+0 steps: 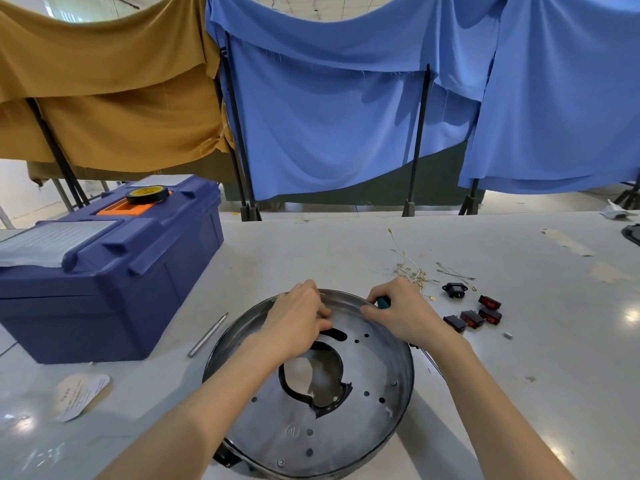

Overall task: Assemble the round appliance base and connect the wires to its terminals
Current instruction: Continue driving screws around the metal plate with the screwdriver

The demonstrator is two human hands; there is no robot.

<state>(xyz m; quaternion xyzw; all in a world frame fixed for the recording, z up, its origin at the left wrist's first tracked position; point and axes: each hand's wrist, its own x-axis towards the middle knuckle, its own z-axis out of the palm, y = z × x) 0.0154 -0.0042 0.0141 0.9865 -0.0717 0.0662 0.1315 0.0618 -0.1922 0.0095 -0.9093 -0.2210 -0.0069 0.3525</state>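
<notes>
Head view: the round metal appliance base [374,372] lies flat on the white table [519,358], directly in front of the person, open side up. Its floor has a large irregular centre cut-out edged in black, a short slot beyond it and several small holes.

The left hand [294,317] reaches inside the base at its far side. Its fingers are bent and bunched together, tips down on the floor just past the slot. I cannot tell whether they pinch anything.

The right hand [398,313] sits on the far rim, fingers curled round a teal-handled tool [382,302], of which only a bit of handle shows. One fingertip touches the rim.

Beyond the right hand, a loose bunch of thin wires with metal terminals [412,268] lies on the table, apart from the base. To its right sit a black power socket [454,289] and a cluster of red rocker switches [489,302].

On the left stands a blue toolbox [110,271] with a roll of black tape [147,195] on its lid. A slim metal rod [207,336] lies between toolbox and base, and a paper label [81,394] lies nearer the person. Blue and mustard cloths [346,116] hang behind the table.
</notes>
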